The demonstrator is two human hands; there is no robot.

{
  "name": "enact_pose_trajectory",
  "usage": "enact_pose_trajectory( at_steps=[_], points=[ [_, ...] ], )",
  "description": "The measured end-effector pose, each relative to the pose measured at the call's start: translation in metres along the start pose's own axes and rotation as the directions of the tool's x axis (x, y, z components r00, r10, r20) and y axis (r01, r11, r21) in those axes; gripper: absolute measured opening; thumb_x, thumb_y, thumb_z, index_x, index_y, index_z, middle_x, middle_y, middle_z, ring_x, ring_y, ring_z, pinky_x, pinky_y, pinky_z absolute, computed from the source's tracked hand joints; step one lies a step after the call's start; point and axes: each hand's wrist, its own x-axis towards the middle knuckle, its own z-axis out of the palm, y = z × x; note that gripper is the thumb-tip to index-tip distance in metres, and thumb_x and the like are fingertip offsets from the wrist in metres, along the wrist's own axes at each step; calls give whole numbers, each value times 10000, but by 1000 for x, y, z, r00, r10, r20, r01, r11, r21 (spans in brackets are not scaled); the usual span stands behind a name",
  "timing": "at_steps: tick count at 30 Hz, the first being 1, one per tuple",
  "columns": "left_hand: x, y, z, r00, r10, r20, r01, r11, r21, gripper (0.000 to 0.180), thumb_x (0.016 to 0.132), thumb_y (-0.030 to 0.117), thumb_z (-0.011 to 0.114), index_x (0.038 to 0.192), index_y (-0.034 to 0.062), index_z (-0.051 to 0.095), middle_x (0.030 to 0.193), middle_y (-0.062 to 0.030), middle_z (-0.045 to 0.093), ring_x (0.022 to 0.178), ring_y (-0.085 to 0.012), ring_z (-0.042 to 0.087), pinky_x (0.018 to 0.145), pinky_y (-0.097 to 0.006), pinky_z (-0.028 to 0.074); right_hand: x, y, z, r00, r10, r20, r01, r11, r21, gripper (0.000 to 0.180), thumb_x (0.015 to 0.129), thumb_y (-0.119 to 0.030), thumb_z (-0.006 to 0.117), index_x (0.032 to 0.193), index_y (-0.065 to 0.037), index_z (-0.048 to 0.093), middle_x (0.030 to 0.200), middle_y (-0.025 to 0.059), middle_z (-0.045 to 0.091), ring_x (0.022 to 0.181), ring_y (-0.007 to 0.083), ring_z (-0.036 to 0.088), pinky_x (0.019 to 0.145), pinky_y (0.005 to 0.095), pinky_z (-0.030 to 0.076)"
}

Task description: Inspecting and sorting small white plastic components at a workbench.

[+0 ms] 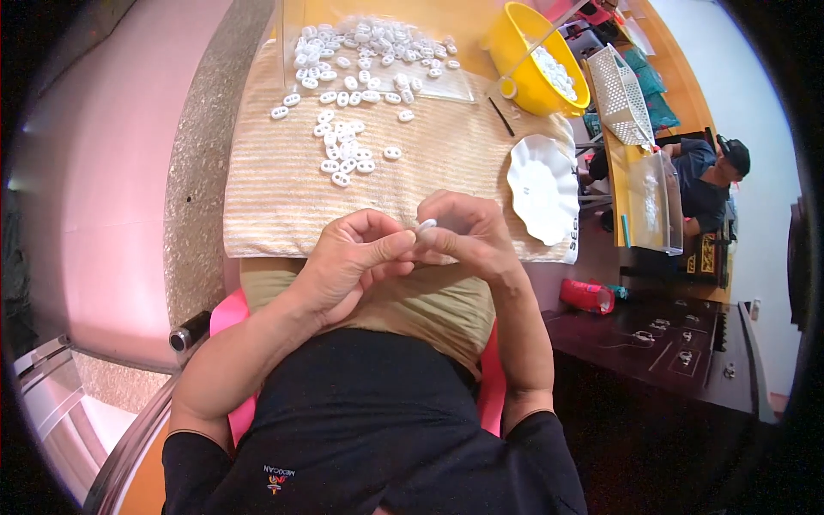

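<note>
A small white oval piece [426,226] is pinched between my fingertips, above my lap at the near edge of the towel-covered table. My left hand [356,257] is closed, its thumb and forefinger tips meeting at the piece. From the other side my right hand [472,236] closes on it with thumb and bent fingers, hiding most of it. Beyond my hands, several loose white oval pieces with two holes [341,154] lie on the striped towel [266,189]. A larger heap of the same pieces [369,39] sits at the far side, by a clear plastic panel.
A yellow tub [515,64] of white pieces stands far right, near a thin black stick [501,117]. A white scalloped plate [542,189] lies at the towel's right edge. Further right, a person [708,176] sits at another table with a clear box [650,204] and white basket [620,94].
</note>
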Motion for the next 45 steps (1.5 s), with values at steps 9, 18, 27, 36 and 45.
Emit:
enact_pose_trajectory(
  at_steps=[9,18,27,36,45],
  points=[
    [-5,2,5,999,-27,-30,28,998,60,107,853,67,702,907,47,611,855,-37,652,760,-98,621,698,-243,550,-6,-24,-77,969,6,-247,-99,924,-369,154,876,-72,661,996,24,650,799,23,640,686,77,596,603,214,492],
    [-1,-2,2,1000,-3,-22,5,995,100,92,868,60,669,923,25,604,1015,-124,656,766,-138,657,692,-258,584,47,-88,-179,674,-537,-507,38,711,-702,395,904,-148,646,1234,52,561,908,65,626,635,86,592,518,223,483],
    [-2,-4,-1,1000,-8,-27,11,993,116,95,867,59,672,932,15,617,961,-100,668,755,-131,655,681,-252,582,75,-23,-115,914,-319,-252,51,705,-707,206,859,-118,680,991,40,672,746,24,638,601,65,556,527,221,449],
    [-4,-1,-1,1000,-4,-26,7,993,120,115,858,76,689,940,27,624,924,-74,672,750,-119,647,668,-249,568,118,-30,-80,947,-274,-166,-14,483,-876,255,813,-184,678,1000,-12,691,835,144,694,732,226,663,681,327,511],
    [-4,-1,2,1000,2,-9,-1,994,108,114,849,92,705,927,42,638,903,-45,666,742,-98,633,672,-240,561,187,-24,-98,936,-343,-76,-27,145,-989,271,815,-216,628,1002,-37,706,984,196,678,932,347,651,836,416,507]
  ],
)
